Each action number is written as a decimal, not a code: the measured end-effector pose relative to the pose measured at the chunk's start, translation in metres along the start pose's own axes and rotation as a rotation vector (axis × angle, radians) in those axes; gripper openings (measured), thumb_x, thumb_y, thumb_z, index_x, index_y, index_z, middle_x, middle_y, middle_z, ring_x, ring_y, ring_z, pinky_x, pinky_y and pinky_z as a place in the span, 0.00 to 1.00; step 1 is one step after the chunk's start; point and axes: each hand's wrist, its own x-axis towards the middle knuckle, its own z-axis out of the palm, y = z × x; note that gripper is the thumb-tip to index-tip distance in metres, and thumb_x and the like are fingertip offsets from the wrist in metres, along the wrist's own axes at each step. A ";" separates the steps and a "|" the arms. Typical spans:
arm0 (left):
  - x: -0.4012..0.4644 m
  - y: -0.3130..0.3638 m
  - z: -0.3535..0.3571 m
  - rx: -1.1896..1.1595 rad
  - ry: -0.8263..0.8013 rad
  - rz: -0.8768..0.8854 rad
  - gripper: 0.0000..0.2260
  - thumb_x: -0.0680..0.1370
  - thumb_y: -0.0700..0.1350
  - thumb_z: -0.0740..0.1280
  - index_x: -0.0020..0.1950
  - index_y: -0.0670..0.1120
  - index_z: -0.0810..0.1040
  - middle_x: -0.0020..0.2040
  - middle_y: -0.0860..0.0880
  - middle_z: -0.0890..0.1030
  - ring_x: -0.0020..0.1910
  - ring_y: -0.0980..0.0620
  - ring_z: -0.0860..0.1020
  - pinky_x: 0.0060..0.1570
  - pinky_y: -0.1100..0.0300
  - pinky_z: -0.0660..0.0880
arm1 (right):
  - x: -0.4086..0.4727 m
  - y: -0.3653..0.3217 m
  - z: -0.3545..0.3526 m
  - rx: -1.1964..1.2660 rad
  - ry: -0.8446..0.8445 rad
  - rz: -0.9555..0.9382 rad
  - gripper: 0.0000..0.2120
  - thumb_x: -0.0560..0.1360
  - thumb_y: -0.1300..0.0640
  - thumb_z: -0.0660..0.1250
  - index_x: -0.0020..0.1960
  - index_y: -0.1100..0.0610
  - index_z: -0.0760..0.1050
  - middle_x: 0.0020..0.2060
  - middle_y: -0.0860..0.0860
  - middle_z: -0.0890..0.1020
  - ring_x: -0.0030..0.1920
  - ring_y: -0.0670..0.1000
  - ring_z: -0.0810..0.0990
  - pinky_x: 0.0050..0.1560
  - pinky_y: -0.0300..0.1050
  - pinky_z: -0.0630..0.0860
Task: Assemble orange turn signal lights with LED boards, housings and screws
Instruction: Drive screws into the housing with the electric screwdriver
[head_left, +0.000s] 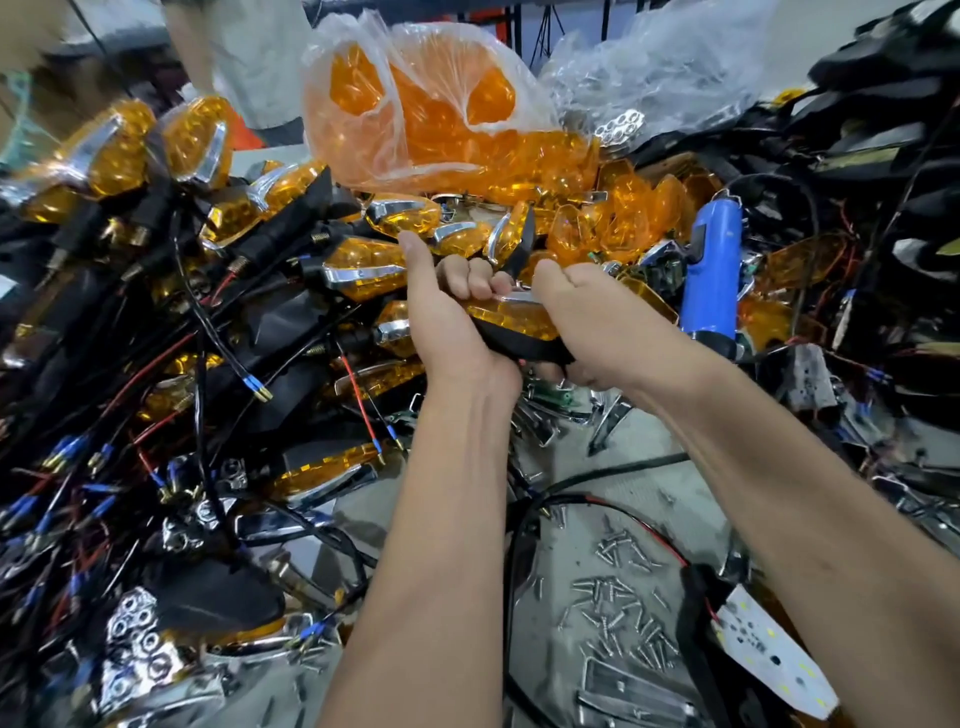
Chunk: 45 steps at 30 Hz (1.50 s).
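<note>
Bridging both hands' grip (457, 317) (587, 317): orange turn signal (511, 318).

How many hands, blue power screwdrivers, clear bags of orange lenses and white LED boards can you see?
Hands: 2, left hand and right hand
Blue power screwdriver: 1
Clear plastic bag of orange lenses: 1
White LED board: 1
Total: 5

2 hands (457, 317), 1 blue screwdriver (711, 270), 1 LED board (774, 654)
</note>
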 end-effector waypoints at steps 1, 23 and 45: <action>0.000 -0.001 -0.001 0.007 -0.027 -0.003 0.29 0.84 0.63 0.60 0.30 0.47 0.68 0.29 0.50 0.71 0.30 0.51 0.73 0.40 0.57 0.75 | 0.001 0.001 -0.003 0.001 -0.016 -0.008 0.20 0.86 0.48 0.50 0.44 0.57 0.71 0.30 0.59 0.72 0.21 0.49 0.65 0.22 0.35 0.59; 0.008 -0.002 0.001 0.008 -0.001 0.045 0.01 0.84 0.37 0.63 0.53 0.40 0.72 0.39 0.42 0.78 0.36 0.45 0.82 0.37 0.52 0.82 | -0.055 -0.023 -0.054 -0.909 -0.241 -0.092 0.08 0.80 0.54 0.71 0.43 0.55 0.80 0.34 0.48 0.86 0.35 0.50 0.84 0.41 0.45 0.82; 0.006 -0.008 -0.002 0.009 -0.068 -0.074 0.19 0.86 0.52 0.61 0.67 0.37 0.72 0.52 0.39 0.79 0.51 0.45 0.80 0.58 0.50 0.79 | -0.040 -0.017 -0.078 -0.427 -0.358 -0.237 0.08 0.79 0.64 0.72 0.42 0.61 0.77 0.34 0.52 0.85 0.30 0.49 0.85 0.29 0.40 0.80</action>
